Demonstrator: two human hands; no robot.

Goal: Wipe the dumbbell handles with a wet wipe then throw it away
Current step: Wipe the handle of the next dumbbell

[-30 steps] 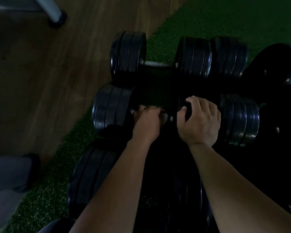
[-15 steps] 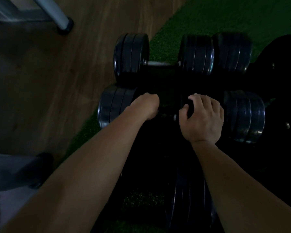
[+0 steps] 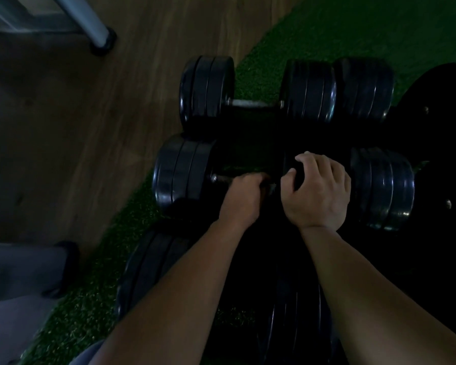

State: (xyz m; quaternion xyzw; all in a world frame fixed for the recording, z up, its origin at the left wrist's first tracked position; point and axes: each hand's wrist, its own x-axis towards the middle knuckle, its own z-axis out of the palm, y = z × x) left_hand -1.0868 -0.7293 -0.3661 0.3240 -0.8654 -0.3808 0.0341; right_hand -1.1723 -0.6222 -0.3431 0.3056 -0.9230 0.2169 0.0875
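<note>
The dumbbell (image 3: 282, 183) being worked on lies on its side on the green turf (image 3: 313, 27), second in a row of black dumbbells near the edge of the wooden floor (image 3: 90, 122). Its left stack of plates (image 3: 181, 171) sits by the turf's border, and its right stack (image 3: 382, 188) lies beside a large dark plate at the far right. The metal handle (image 3: 220, 178) shows only as a short bare stretch next to the left plates.

The left hand (image 3: 241, 200) is wrapped over the handle, its grip curled closed around the bar. Whether a wipe is inside that fist cannot be told, since the light is dim and the fingers hide the bar. The right hand (image 3: 317, 191) rests on the inner face of the right plates, fingers bent over the top edge, thumb towards the handle; its grip is pressed onto the weight.

Another dumbbell (image 3: 258, 101) lies just beyond, its pale handle uncovered. A third one (image 3: 148, 270) lies nearer, mostly hidden under the forearms. A grey metal leg (image 3: 95, 30) stands on the wooden floor at upper left.
</note>
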